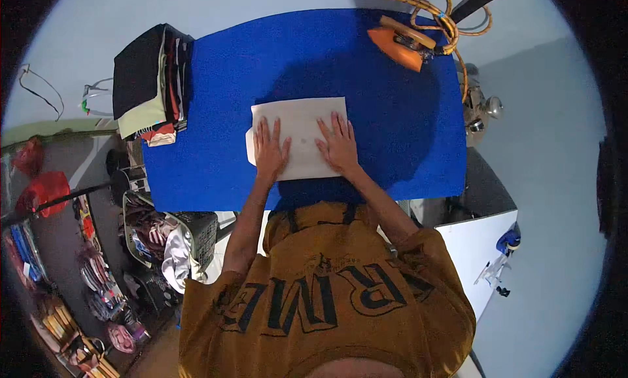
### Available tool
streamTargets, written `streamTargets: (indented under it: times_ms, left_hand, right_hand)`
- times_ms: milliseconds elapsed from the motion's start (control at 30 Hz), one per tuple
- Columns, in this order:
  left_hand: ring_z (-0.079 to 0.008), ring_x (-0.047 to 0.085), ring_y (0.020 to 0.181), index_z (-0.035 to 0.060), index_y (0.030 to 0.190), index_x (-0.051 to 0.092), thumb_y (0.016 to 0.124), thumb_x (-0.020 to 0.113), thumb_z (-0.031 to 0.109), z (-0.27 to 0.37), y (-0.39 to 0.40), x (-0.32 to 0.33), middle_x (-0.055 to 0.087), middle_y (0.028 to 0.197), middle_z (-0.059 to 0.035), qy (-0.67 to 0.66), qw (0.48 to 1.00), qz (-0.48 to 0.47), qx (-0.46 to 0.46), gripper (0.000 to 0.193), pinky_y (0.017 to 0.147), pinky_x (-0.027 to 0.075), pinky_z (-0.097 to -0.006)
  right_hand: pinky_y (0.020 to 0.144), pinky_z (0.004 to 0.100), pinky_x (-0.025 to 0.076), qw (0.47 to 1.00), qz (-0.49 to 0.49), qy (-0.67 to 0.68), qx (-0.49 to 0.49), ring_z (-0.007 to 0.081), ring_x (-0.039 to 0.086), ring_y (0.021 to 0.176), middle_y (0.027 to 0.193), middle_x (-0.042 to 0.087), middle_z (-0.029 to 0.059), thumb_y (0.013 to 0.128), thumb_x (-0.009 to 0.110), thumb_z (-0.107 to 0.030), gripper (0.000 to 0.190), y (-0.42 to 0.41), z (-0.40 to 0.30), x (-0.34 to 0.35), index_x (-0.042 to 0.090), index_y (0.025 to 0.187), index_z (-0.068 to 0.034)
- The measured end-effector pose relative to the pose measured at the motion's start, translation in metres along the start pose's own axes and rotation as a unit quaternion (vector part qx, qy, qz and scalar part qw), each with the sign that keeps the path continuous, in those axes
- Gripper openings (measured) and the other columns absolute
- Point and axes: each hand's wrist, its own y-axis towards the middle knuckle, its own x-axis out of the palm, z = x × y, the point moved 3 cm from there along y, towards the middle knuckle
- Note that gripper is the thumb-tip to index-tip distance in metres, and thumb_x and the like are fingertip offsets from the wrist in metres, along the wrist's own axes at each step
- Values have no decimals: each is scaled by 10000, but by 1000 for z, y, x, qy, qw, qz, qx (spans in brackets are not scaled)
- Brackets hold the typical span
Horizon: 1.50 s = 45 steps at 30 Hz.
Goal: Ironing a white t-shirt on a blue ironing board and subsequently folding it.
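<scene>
A folded piece of off-white cloth [301,132], roughly rectangular, lies flat on the blue-covered ironing table [221,98] before me. My left hand [270,152] rests palm down on its left part, fingers spread and pointing away from me. On the right part, my right hand [338,145] presses flat in the same way, thumb turned inward. A small rounded flap of the cloth sticks out past the left edge, beside my left hand. Between the two hands a small dark spot shows on the fabric. Neither hand grips anything.
An orange iron [400,44] with a coiled yellow cord [449,19] lies at the far right. Folded clothes [142,78] are stacked at the far left. Below the table's left edge stands a laundry basket [196,235] of clothes. A white cabinet [481,235] stands at right.
</scene>
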Motion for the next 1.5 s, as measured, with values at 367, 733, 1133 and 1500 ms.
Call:
streamTargets:
  times_ms: [367, 733, 1133, 1500]
  left_hand:
    - [-402, 243, 1445, 148, 1509, 350, 946, 564, 364, -9, 3, 4, 240, 1569, -228, -6, 1000, 23, -11, 640, 1160, 219, -547]
    - [-438, 365, 1317, 52, 1418, 411, 829, 724, 305, -27, -17, -22, 373, 1426, -296, -73, 989, 61, -109, 713, 1114, 282, -527]
    - [-225, 613, 731, -48, 1132, 547, 760, 807, 290, -71, -81, -8, 658, 877, -118, -332, 838, -108, -419, 566, 708, 509, -376]
    - [-99, 568, 912, 58, 1053, 572, 890, 705, 92, -120, -53, -271, 629, 974, -14, -484, 859, 23, -168, 214, 817, 457, -270]
  right_hand:
    - [1157, 563, 193, 1000, 5, -23, -16, 385, 260, 1441, 1557, 273, 229, 930, 544, -438, 593, -8, 3, 2, 443, 1469, -213]
    - [1099, 524, 287, 998, -6, 23, -51, 369, 406, 1304, 1410, 451, 190, 888, 603, -300, 481, 51, -16, 1, 547, 1336, -134]
    - [880, 522, 458, 977, -111, 117, -138, 373, 594, 949, 997, 655, 191, 748, 681, -202, 345, 191, -64, 94, 669, 1039, -19]
    - [756, 283, 475, 840, -219, 493, -46, 106, 584, 839, 897, 653, 33, 839, 695, -109, 184, 179, -182, -135, 644, 980, -3]
